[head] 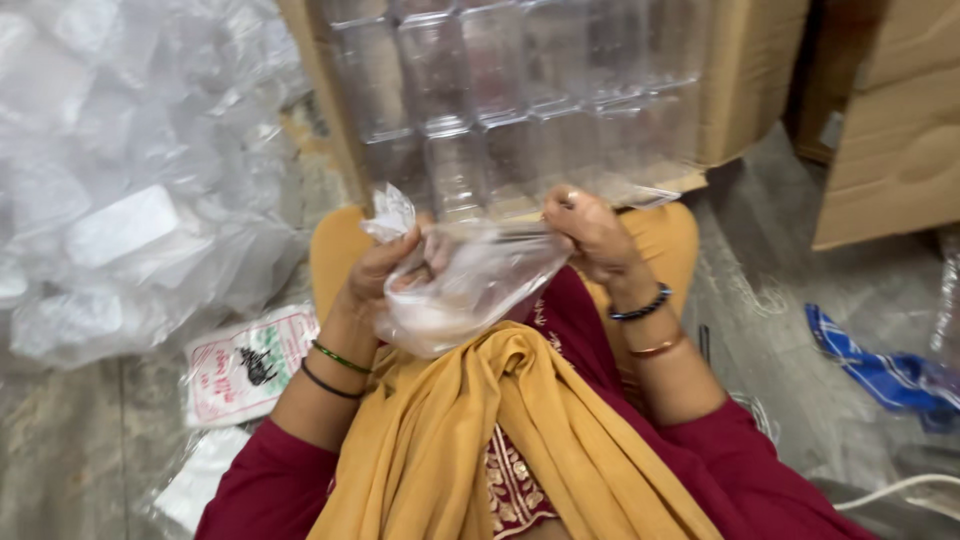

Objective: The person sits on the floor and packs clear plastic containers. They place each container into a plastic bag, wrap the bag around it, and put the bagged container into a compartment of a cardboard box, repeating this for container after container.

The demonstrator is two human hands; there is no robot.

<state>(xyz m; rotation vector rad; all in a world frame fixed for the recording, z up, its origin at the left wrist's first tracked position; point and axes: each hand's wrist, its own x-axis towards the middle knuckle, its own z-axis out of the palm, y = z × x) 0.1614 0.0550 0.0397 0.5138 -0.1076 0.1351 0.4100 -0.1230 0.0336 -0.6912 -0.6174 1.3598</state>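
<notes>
Hands are gripping a clear plastic bag (462,285) — left hand (385,272) bunching one edge, right hand (590,232) fisting the other — seemingly tugging its mouth open, needing steady outward pull.

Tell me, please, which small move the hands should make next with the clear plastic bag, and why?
Probably pull the bag's mouth further apart. Both hands, left hand and right hand, already grip the top of the clear plastic bag, one at each side, and the film is stretched between them but looks barely parted.

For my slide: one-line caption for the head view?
Both hands, left and right, stretch a clear bag before boxed plastic containers.
</notes>
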